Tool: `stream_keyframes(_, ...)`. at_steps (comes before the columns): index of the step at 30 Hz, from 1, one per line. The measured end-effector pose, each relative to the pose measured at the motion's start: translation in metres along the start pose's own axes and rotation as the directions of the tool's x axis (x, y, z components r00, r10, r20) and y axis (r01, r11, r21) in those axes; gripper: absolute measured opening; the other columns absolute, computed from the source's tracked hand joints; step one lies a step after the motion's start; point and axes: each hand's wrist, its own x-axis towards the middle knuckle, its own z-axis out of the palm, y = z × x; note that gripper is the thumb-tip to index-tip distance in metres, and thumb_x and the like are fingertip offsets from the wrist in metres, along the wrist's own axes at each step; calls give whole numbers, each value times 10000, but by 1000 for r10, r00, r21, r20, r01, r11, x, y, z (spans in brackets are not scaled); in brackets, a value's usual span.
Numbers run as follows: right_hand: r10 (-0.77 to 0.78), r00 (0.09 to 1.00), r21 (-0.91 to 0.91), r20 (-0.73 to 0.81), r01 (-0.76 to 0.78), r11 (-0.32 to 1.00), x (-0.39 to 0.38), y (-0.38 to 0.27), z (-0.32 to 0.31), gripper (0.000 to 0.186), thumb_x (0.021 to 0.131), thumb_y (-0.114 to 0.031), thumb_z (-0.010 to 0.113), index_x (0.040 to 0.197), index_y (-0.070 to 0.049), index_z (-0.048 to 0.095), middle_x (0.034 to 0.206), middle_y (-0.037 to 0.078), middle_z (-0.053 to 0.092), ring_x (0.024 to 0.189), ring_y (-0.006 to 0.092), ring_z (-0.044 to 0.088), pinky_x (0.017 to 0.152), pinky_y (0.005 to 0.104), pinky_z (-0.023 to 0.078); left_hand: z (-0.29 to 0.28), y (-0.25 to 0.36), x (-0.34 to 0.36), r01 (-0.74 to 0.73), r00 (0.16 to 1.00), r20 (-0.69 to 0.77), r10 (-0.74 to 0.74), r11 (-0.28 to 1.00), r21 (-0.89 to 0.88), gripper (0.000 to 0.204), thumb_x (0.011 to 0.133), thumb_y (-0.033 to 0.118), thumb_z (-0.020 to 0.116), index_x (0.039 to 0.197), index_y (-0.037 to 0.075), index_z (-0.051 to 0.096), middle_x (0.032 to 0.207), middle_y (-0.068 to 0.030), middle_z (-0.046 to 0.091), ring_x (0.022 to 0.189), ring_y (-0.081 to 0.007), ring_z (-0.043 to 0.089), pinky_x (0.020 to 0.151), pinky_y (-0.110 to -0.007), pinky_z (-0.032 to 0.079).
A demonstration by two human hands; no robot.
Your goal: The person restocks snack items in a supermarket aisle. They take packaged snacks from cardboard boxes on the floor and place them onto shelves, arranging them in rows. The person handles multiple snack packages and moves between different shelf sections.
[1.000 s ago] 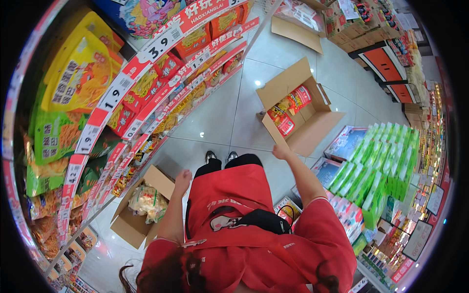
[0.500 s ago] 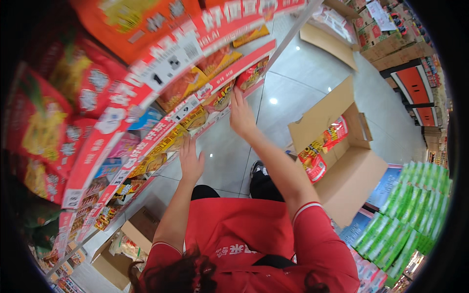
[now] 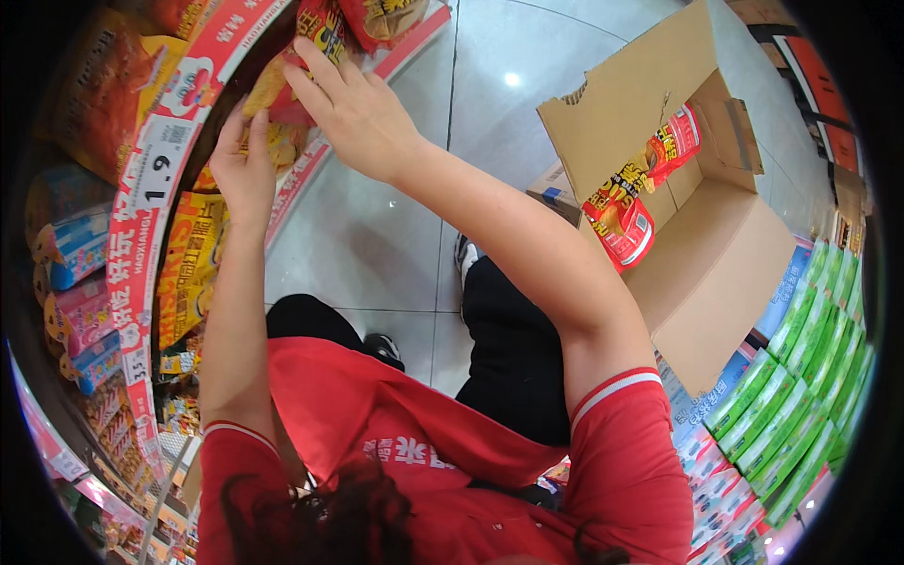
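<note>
Two hands (image 3: 244, 179) (image 3: 365, 124), fingers (image 3: 321, 64) extended at snack packets (image 3: 270, 87) (grip unclear), tiled floor (image 3: 386, 259) separating shelf edge (image 3: 300, 177) from carton (image 3: 636, 89)

Glossy, crinkled plastic film wrapped the red-and-yellow pillow-shaped shelved packets (image 3: 273, 85). The open brown rectangular carton (image 3: 723, 278) was matt corrugated cardboard, rough at one ragged edge. Smooth, shiny grey square floor tiles (image 3: 400, 259) reflected light. The red apron (image 3: 330, 377) and black trousers (image 3: 508, 330) were matt cloth; shiny plastic covered the green oblong packs (image 3: 780, 386).
</note>
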Motion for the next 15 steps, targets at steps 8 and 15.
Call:
stream_keyframes(8, -179, 968, 45, 178, 173, 984, -3, 24, -10, 344, 723, -117, 636, 1059, -61, 589, 1170, 58, 567, 893, 220, 568, 743, 325, 502, -2, 7, -42, -370, 922, 210, 326, 903, 220, 223, 869, -52, 551, 1081, -38, 616, 1152, -174, 642, 1113, -315, 600, 939, -373, 465)
stream_keyframes(15, -293, 955, 73, -40, 295, 953, -1, -26, -70, 131, 712, -163, 609, 803, -78, 647, 791, 35, 596, 787, 224, 569, 733, 324, 480, -31, 25, -41, -436, 891, 239, 387, 875, 210, 473, 764, -38, 658, 1218, 18, 539, 1220, -150, 569, 1134, -302, 552, 941, -387, 456)
